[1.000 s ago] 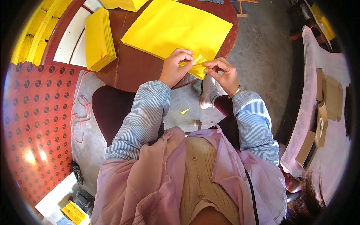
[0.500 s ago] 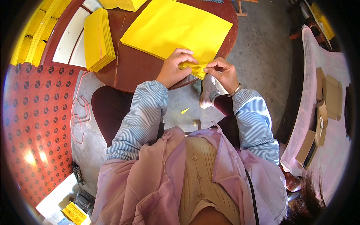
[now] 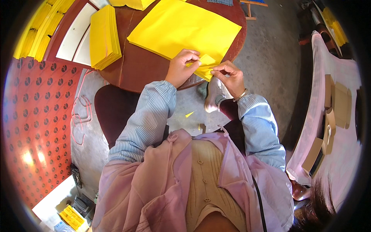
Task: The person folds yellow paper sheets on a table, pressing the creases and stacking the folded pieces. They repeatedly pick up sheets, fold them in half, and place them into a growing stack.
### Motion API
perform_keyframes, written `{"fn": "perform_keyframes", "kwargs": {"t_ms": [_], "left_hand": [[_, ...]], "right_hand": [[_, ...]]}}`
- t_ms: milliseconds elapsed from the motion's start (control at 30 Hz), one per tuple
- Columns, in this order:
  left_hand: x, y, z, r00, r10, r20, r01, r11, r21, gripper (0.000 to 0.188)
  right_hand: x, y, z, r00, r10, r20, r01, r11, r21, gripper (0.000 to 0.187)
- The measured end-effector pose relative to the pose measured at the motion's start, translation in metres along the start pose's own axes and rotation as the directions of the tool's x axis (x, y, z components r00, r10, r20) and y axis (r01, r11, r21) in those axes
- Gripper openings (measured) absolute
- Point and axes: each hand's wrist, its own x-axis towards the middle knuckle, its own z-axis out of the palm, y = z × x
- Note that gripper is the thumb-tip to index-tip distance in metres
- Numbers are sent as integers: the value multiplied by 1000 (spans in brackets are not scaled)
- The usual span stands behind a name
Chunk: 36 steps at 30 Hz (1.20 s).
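Observation:
A stack of large yellow paper sheets (image 3: 185,29) lies across the near right part of the round brown table (image 3: 135,73). At its near corner, a small folded piece of yellow paper (image 3: 204,71) juts over the table edge. My left hand (image 3: 181,66) pinches the inner side of this fold between thumb and fingers. My right hand (image 3: 231,78), with a bangle on its wrist, pinches the outer corner of the same fold. The exact layers between the fingertips are too small to make out.
A pile of folded yellow paper (image 3: 104,36) stands on the table's left side. More yellow bundles (image 3: 40,27) are stacked at the far left. Opened cardboard boxes (image 3: 328,127) lie on a pink cloth at the right. A yellow scrap (image 3: 189,114) is on the floor.
My left thumb and fingers have come together on the fold, and a small flap now stands up between my hands. My right hand keeps its pinch. The view has shifted slightly.

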Motion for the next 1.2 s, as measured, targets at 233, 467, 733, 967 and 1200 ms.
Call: {"fn": "perform_keyframes", "kwargs": {"t_ms": [233,467,733,967,1200], "left_hand": [[-2,2,-9,984,141,112,-149,987,62,18],[-2,1,2,993,117,-10,-115,985,125,18],[1,-4,2,1000,23,-18,-24,1000,-9,13],[1,-11,-5,995,57,77,-48,993,-106,17],[-2,-3,-3,985,159,71,-167,976,140,18]], "right_hand": [[-1,10,3,992,126,-6,-124,980,154,12],[-1,9,4,992,128,7,-127,972,197,21],[0,-2,1,999,35,-13,-34,999,25,14],[0,4,3,996,93,-7,-91,985,145,12],[-2,10,3,992,119,27,-122,980,158,13]]}}
